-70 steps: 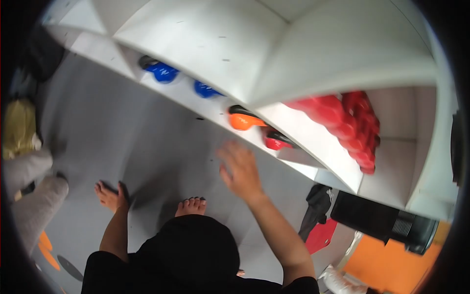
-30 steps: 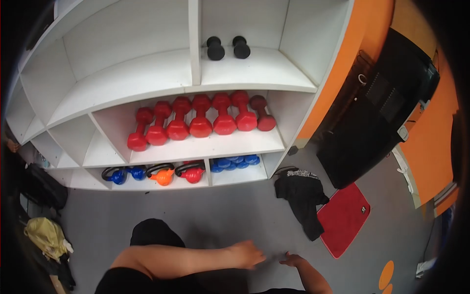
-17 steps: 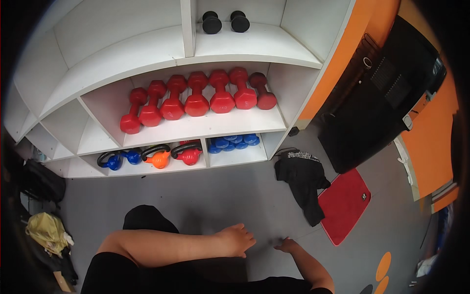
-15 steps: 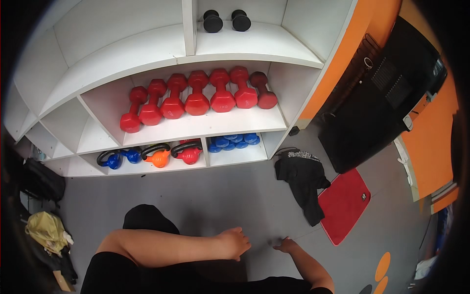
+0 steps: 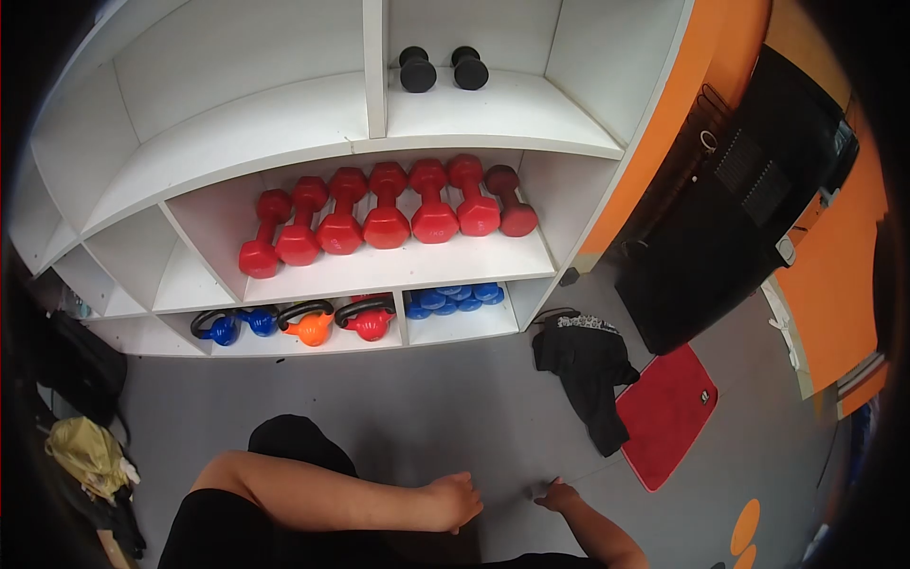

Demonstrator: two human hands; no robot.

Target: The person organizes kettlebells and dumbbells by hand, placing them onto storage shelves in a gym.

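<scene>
My left hand point(image 5: 455, 503) is in front of my body at the lower middle, its fingers curled into a loose fist with the inside hidden. Just to its right, with a gap between, is my right hand point(image 5: 559, 494); its fingers are drawn together, and a small blurred grey shape shows at their tips. Neither hand touches the shelf unit point(image 5: 379, 275) ahead. Its middle shelf bears a row of red dumbbells point(image 5: 386, 228). Below these stand an orange kettlebell point(image 5: 309, 329), a red kettlebell point(image 5: 367, 324) and blue kettlebells point(image 5: 224, 330).
Blue dumbbells point(image 5: 441, 302) are piled in the lower right compartment; two black dumbbells point(image 5: 417, 74) stand higher up. On the grey floor lie a black garment point(image 5: 588, 375) and a red mat point(image 5: 668, 417). A black machine point(image 5: 730, 209) stands right, a yellowish bag point(image 5: 87, 457) left.
My view has tilted up slightly, so the shelves and floor things sit lower in the picture. Both hands keep nearly the same pose and spacing.
</scene>
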